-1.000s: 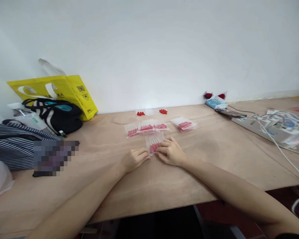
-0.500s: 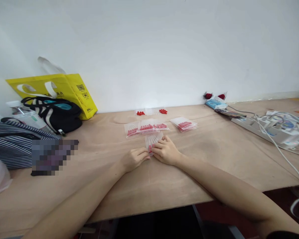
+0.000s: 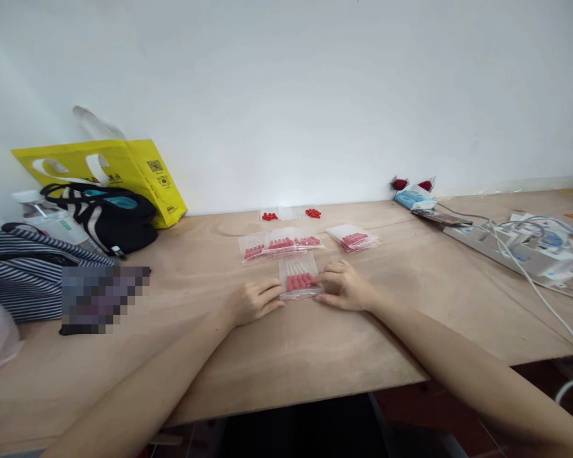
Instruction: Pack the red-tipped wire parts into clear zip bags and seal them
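Observation:
A small clear zip bag (image 3: 302, 278) lies flat on the table between my hands, its zip edge towards me. Inside is a row of several thin pale sticks with red ends. My left hand (image 3: 255, 300) has its bent fingers and thumb closed at the bag's lower left edge. On the other side, the fingertips of my right hand (image 3: 344, 286) rest on the bag's right edge. That hand's thumb lies apart from the fingers, by the lower right corner. Just beyond are similar filled bags (image 3: 281, 243), overlapping in a row.
A stack of filled bags (image 3: 352, 238) lies to the right. Loose red pieces (image 3: 269, 216) sit by the wall on clear plastic. A yellow bag (image 3: 157, 191), black pouch (image 3: 134, 222) and striped cloth bag (image 3: 23, 273) stand left. White cables and a power strip (image 3: 510, 254) lie right.
My right hand has moved right, from over the bag's lower part to its right edge, uncovering the red ends. My left hand has hardly moved.

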Available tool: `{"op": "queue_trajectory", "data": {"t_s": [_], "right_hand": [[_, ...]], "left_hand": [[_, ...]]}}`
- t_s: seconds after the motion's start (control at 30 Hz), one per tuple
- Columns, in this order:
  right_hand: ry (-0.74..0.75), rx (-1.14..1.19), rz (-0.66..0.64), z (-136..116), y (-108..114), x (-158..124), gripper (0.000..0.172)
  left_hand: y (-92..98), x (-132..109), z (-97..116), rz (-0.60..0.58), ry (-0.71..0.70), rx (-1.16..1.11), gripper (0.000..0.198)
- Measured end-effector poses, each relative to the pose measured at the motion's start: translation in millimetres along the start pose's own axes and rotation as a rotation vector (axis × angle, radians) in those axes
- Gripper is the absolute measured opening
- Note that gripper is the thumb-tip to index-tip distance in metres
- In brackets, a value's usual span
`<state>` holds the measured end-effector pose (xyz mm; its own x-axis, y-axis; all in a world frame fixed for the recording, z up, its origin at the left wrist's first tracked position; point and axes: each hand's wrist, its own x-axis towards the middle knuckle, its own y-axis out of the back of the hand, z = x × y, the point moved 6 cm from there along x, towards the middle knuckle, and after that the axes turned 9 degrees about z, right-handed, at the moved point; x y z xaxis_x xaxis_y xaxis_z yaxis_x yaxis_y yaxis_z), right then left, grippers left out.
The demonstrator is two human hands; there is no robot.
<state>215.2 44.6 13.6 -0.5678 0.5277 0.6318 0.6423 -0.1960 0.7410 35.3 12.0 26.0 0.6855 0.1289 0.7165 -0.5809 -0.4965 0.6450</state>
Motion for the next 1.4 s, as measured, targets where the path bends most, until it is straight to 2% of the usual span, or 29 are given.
{"op": "queue_trajectory", "data": {"t_s": [0.1,0.23,0.5,0.67,0.9,1.07,1.27,1.4], "right_hand": [[0.001,0.012,-0.028,7.4,5.1,-8.0,0.027],[0.073,-0.027,-0.028,1.1,-1.4,-8.7,0.019],[0.329,-0.351,0.155,-14.7,-1.4,-3.9,0.022],[0.418,-0.406,0.178,-17.3,-1.9,-4.2,0.029],[0.430,-0.410,0.153,-16.2,-3.6,-3.3,0.033],[0.380,-0.446,0.216,-22.1,-1.8,1.4,0.023],[0.442,-0.419,0.266,-45.0,-24.9,14.6,0.020],[0.442,-0.399,0.260,-48.9,-35.5,21.6,0.024]], "left_hand": [[1.1,-0.5,1.5,0.023,-0.062,0.035,0.015],[-3.4,1.9,4.3,0.052,-0.095,0.051,0.013],[-7.4,1.9,4.2,0.054,-0.064,0.102,0.019],[-5.6,2.7,4.9,0.078,-0.089,0.100,0.016],[-6.0,4.0,4.2,0.054,-0.097,0.086,0.020],[-4.6,3.8,3.7,0.076,-0.095,0.091,0.019],[-3.9,5.8,4.6,0.064,-0.058,0.127,0.023],[-3.8,6.7,5.8,0.074,-0.048,0.123,0.020]]}}
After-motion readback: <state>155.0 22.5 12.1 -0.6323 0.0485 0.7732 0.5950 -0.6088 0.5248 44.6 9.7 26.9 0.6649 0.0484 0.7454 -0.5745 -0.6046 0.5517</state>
